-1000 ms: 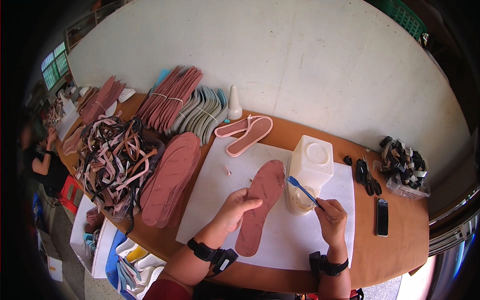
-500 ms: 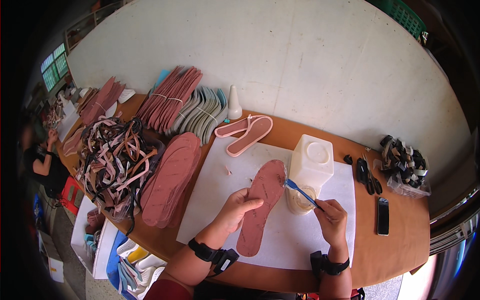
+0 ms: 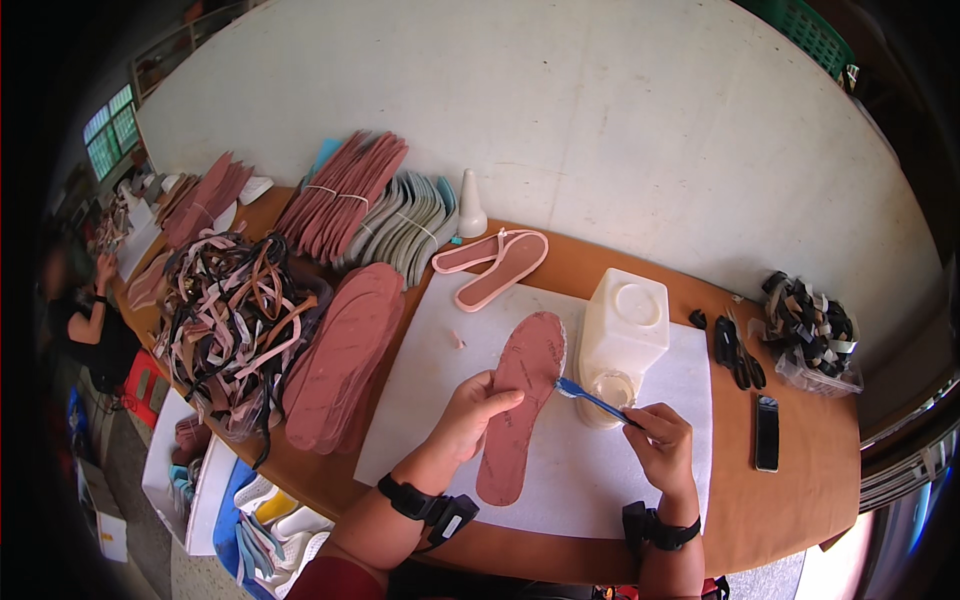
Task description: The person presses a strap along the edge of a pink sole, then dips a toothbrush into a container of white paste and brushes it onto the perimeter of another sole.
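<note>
A brown counter [image 3: 805, 500] stretches across the view, a pale wall [image 3: 600, 130] rising behind it, and off to the left there's a window [image 3: 108, 135], a red stool [image 3: 145, 388] and one co-worker [image 3: 85, 325] in dark clothes. On the counter lies one white sheet [image 3: 620, 500], and right above it is the action: the left hand [image 3: 468, 415] is clamped on one pink insole [image 3: 520, 425], thumb on top, while the right hand [image 3: 662, 440] grips one blue brush [image 3: 598, 400], its tip touching the insole's right edge! Just beyond the brush sits one white plastic container [image 3: 625, 305], creamy residue around its near opening. Counting the rest: two pink-rimmed soles [image 3: 512, 272] overlapping at the back of the sheet, one white cone [image 3: 471, 208], one phone [image 3: 767, 435] at right, and one clear tub [image 3: 825, 382] crammed with dark straps. Over to the left, one tangled heap of straps [image 3: 235, 325], one pile of loose insoles [image 3: 345, 365], too closely layered to count, and behind them one grey tied bundle [image 3: 405, 230] beside a pink one.
</note>
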Motion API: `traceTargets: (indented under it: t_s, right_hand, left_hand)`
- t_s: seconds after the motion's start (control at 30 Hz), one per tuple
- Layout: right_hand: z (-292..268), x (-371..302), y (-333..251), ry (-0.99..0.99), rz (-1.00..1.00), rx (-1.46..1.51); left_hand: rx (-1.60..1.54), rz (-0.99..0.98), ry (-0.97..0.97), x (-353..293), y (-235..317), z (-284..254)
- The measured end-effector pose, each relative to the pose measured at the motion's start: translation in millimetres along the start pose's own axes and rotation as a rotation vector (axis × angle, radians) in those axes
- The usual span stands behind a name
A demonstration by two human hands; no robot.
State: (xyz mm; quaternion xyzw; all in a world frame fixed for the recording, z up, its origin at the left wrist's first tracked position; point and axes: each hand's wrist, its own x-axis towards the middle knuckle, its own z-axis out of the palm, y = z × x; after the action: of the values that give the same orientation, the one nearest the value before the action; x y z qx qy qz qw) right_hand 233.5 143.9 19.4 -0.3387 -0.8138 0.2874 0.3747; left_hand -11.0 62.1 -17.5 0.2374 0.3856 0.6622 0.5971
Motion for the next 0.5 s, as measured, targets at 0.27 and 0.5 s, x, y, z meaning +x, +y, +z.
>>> traceTargets:
  t_s: [0.27, 0.5]
  right_hand:
    - [0.4, 0.3, -3.8, -0.001, 0.007, -0.007]
    - [5.7, 1.3, -3.0, 0.066, -0.025, -0.009]
  left_hand:
    - [-0.032, 0.008, -0.020, 0.1, -0.8, 2.2]
    - [-0.016, 0.013, -0.005, -1.2, 0.8, 4.5]
